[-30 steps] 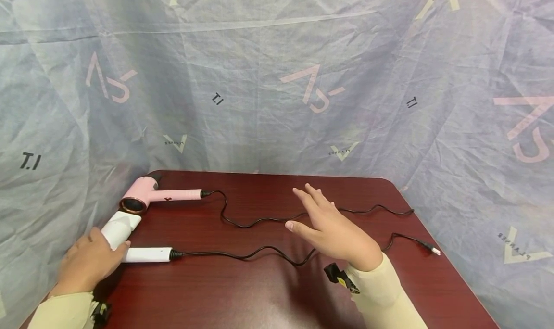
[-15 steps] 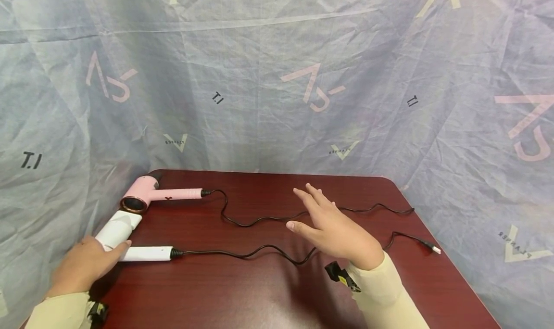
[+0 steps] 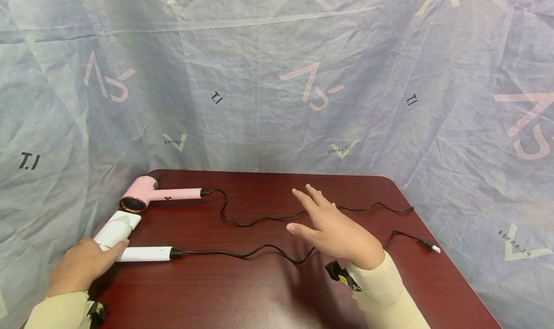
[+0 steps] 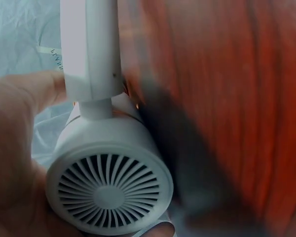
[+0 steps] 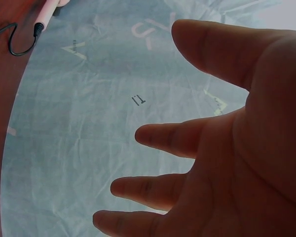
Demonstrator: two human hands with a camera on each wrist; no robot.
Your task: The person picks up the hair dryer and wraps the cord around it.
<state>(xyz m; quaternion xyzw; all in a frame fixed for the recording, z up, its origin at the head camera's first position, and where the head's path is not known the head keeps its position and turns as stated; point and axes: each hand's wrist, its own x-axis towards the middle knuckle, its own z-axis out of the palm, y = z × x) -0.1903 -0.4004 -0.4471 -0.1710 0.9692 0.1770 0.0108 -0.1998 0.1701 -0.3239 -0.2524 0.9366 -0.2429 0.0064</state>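
Note:
At the table's left edge a white hair dryer (image 3: 114, 230) lies with its handle toward the right. My left hand (image 3: 77, 267) grips the rear of its barrel, the thumb laid along the near side. In the left wrist view the dryer's round slatted intake (image 4: 108, 192) faces the camera, and a fingertip (image 4: 160, 230) shows beneath it. Just beyond its nozzle lies a pink hair dryer (image 3: 140, 193), handle also to the right. My right hand (image 3: 335, 230) hovers above the table's right half, palm inward, fingers straight and spread, holding nothing.
The black cord (image 3: 216, 253) of the white dryer runs right, passing behind the right hand in the head view, to a plug (image 3: 434, 248). Another cord (image 3: 268, 218) crosses farther back. Grey printed cloth (image 3: 259, 103) hangs around the dark red table (image 3: 216, 290).
My left hand has slid a little left and toward me along the white hair dryer's barrel, baring more of it. The right hand stays nearly still.

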